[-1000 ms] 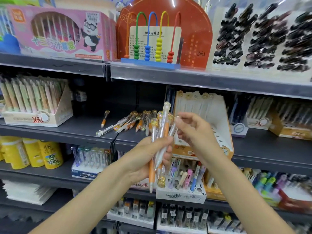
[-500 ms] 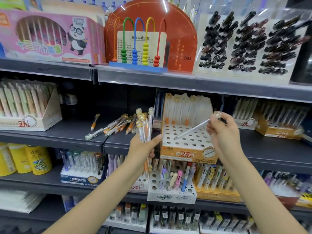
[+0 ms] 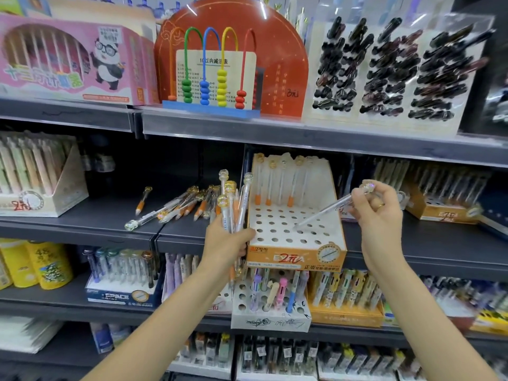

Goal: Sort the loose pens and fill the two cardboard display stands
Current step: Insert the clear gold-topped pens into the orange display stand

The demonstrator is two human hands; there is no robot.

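An orange-and-white cardboard display stand (image 3: 295,255) sits on the middle shelf, its white top full of holes. Several pens stand in its back row. My left hand (image 3: 224,244) grips a bunch of clear pens (image 3: 233,200) upright just left of the stand. My right hand (image 3: 378,209) pinches a single clear pen (image 3: 321,211) by its top, tilted with the tip down over the stand's holes. A pile of loose pens (image 3: 181,206) lies on the shelf to the left. A second orange stand (image 3: 442,213) stands at the right.
Left on the same shelf is a white box of pastel pens (image 3: 38,177). Above are a pink panda box (image 3: 68,59), an abacus (image 3: 211,75) and a rack of dark pens (image 3: 384,72). Lower shelves hold more pen stands (image 3: 270,306) and yellow tubs (image 3: 41,262).
My right hand drew one clear pen from the bunch, carried it right and now tilts its tip down over the stand's holes. My left hand moved the bunch left beside the stand.
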